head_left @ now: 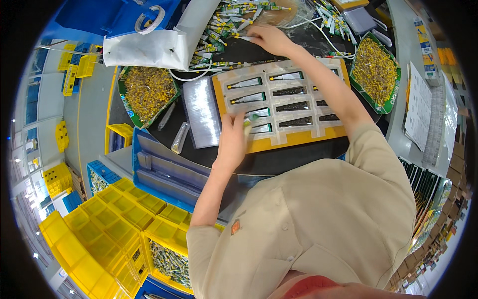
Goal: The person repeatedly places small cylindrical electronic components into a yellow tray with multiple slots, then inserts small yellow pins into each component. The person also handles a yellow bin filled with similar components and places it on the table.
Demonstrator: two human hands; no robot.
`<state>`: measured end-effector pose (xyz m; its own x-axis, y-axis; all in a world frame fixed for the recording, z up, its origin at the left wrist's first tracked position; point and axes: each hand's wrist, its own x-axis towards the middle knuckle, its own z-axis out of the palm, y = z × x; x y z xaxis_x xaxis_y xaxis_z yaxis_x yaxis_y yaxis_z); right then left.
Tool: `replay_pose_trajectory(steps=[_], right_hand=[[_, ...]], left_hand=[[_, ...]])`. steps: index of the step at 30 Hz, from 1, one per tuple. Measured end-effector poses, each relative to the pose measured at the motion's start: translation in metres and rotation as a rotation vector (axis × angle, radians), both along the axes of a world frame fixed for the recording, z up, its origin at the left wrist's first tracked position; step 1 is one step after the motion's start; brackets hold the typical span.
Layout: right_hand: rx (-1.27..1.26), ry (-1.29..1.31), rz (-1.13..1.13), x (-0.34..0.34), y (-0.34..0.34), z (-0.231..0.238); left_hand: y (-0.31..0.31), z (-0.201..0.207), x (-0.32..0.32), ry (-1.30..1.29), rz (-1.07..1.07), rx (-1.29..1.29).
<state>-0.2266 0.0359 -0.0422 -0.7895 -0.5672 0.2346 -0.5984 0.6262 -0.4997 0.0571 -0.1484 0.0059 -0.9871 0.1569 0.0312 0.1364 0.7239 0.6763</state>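
A yellow board (298,140) lies on the round black table (279,162) and carries clear blister trays (286,99) with slots, several holding small tubes. My left hand (232,137) rests at the trays' near left corner, its fingers shut on a small green-capped tube (247,125). My right hand (270,39) reaches far across the table to a heap of loose tubes (219,35) and touches one of them.
Two green trays of small yellow caps sit left (148,92) and right (376,70) of the board. A stack of clear blister sheets (200,112) lies left of the board, a white bag (149,50) behind. Yellow bins (119,219) and blue crates (164,172) stand below left.
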Motion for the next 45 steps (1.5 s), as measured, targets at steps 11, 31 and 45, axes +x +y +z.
replay_pose_trajectory(steps=[11, 31, 45], right_hand=[[-0.102, 0.025, 0.297, 0.120, 0.110, 0.036], [-0.068, 0.165, 0.027, 0.027, 0.136, 0.045], [-0.016, 0.213, -0.340, 0.062, 0.215, 0.028]], left_hand=[[0.076, -0.007, -0.032, 0.077, -0.368, 0.227], [0.022, -0.025, -0.248, 0.338, -0.078, -0.096], [0.078, -0.007, -0.073, 0.320, -0.633, -0.020]])
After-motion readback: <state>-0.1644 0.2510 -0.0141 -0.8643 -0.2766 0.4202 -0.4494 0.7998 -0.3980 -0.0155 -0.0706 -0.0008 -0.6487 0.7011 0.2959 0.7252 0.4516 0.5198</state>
